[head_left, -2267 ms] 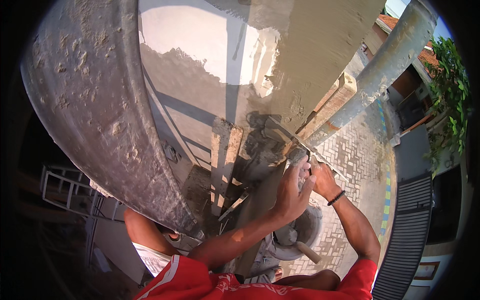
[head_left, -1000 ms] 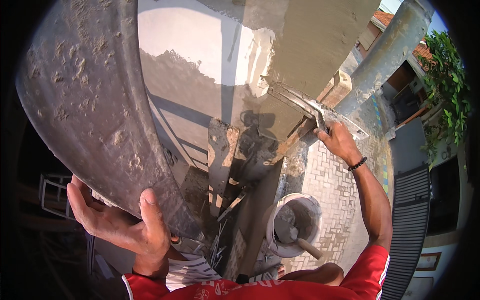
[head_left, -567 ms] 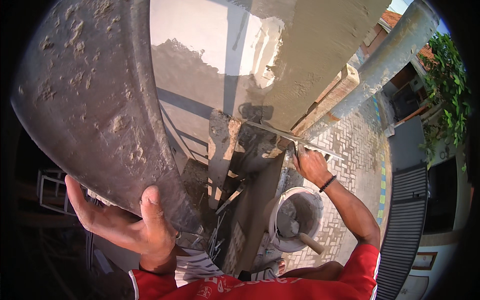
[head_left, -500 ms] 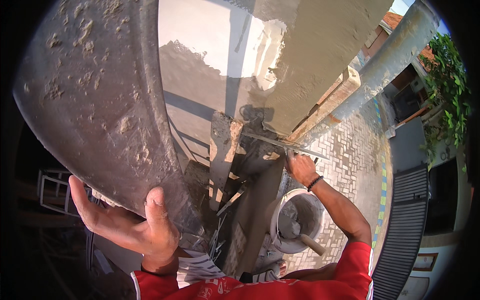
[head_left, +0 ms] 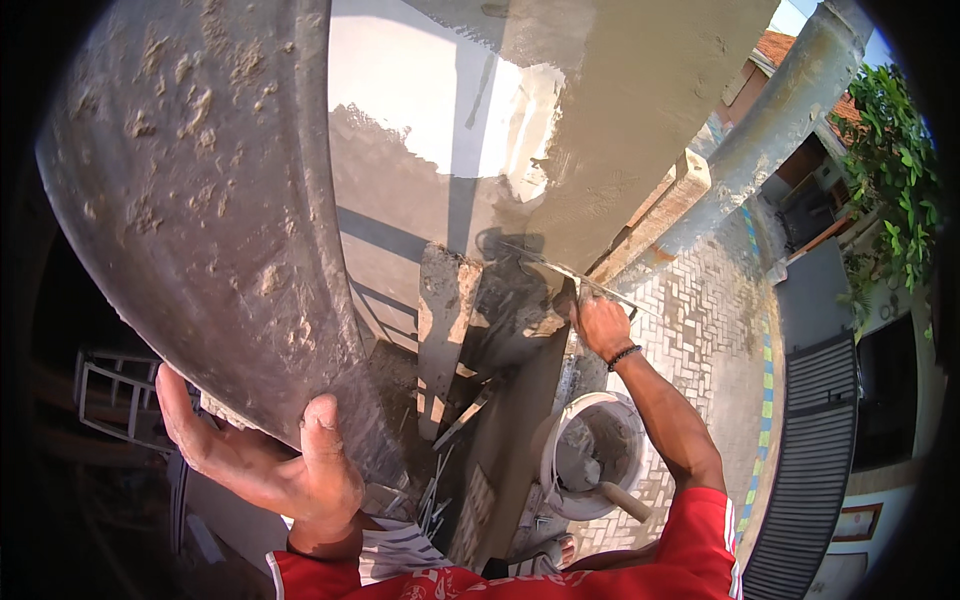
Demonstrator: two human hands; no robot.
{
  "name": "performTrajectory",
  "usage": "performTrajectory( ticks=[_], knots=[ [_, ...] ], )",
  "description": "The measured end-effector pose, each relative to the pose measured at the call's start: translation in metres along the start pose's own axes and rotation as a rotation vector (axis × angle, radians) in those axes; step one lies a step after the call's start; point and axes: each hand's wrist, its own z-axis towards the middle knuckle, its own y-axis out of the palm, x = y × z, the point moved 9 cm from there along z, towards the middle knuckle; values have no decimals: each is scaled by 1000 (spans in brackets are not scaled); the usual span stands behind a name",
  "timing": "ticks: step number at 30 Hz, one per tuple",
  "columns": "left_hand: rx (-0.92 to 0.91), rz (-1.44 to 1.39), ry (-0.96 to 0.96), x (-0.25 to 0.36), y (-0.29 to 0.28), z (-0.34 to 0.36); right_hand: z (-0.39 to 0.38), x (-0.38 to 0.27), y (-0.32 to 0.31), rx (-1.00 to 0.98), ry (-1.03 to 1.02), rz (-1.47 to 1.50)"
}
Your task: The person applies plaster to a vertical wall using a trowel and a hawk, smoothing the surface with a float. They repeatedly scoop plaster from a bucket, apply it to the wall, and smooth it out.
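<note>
My left hand (head_left: 290,465) grips the lower edge of a large dark curved piece (head_left: 200,180) spattered with mortar, thumb in front and fingers curled at the edge. My right hand (head_left: 600,322) is closed on the handle of a long metal plastering trowel (head_left: 545,263), held edge-on near the lower part of the grey wet plaster (head_left: 630,120). Its blade points left toward the wall's dark shadowed patch, beside a mortar-stained upright board (head_left: 445,320) and a wooden batten (head_left: 680,185). Whether the blade touches the plaster I cannot tell.
Below my right arm stands a white bucket (head_left: 555,470) with mortar and a wooden-handled tool. A grey pipe (head_left: 800,100) slants at upper right above paving (head_left: 690,350). A barred gate (head_left: 800,460) and leafy tree (head_left: 890,180) are at right, a metal frame (head_left: 105,395) at left.
My left hand has left the trowel for the curved piece. My right hand swung up and rightward with the trowel across the plaster, then came back down and left.
</note>
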Motion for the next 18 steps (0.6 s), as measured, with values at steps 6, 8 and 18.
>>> performTrajectory(
  ticks=[6,8,18],
  knots=[
    [-15,-38,-20,1,3,1,3,4,-90,171,-20,18],
    [-19,-16,-15,0,2,1,4,5,-119,185,-23,31],
    [-24,-15,-30,-1,1,0,-30,30,-257,420,22,87]
  ],
)
